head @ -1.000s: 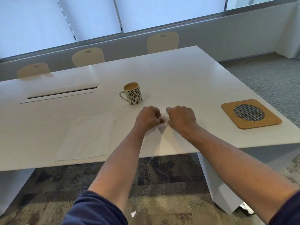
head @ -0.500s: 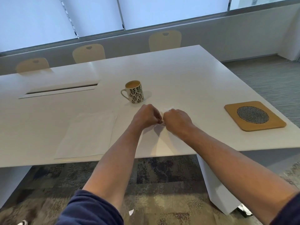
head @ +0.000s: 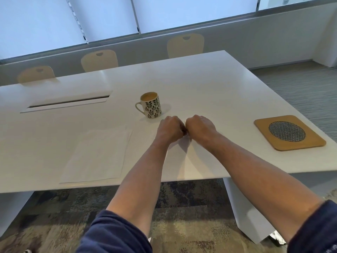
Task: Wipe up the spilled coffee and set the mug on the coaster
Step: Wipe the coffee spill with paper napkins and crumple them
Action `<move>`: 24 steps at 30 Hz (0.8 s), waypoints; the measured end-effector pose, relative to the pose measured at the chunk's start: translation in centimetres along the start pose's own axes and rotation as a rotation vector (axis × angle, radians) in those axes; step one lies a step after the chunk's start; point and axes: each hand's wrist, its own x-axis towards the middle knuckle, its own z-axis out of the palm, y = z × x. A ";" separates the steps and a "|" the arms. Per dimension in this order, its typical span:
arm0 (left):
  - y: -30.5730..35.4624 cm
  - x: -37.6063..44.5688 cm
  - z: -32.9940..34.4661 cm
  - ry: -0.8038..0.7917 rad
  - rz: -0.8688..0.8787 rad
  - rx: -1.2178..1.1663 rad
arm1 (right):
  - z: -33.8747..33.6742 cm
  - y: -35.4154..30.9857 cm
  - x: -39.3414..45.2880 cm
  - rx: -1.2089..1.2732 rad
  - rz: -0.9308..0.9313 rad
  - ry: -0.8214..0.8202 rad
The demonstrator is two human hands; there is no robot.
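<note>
Head view: left hand (head: 170, 129) and right hand (head: 199, 127) knuckle to knuckle on the white surface (head: 209, 84), fingers curled, seemingly pinching a small white tissue, barely visible between them. Mug (head: 151, 105) upright just beyond the left hand, full of coffee, handle to the left. Coaster (head: 289, 132) well apart to the right, near the edge. Flat white napkin (head: 96, 154) to the left. Risk, as a judgement: knuckles nudging the brimming mug, slopping more coffee. No readable writing anywhere.
</note>
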 end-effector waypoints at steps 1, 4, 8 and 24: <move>0.2 0.2 0.1 -0.003 -0.001 0.004 | 0.1 0.4 0.4 0.014 0.016 -0.001; 0.5 1.1 0.2 -0.028 -0.008 -0.007 | 0.3 1.3 1.1 0.030 0.049 0.002; 0.7 2.1 0.1 -0.064 -0.001 -0.022 | 0.2 2.0 1.5 -0.013 -0.006 0.006; 1.7 1.8 0.7 -0.190 0.125 -0.098 | 0.3 5.1 0.7 -0.021 0.022 -0.033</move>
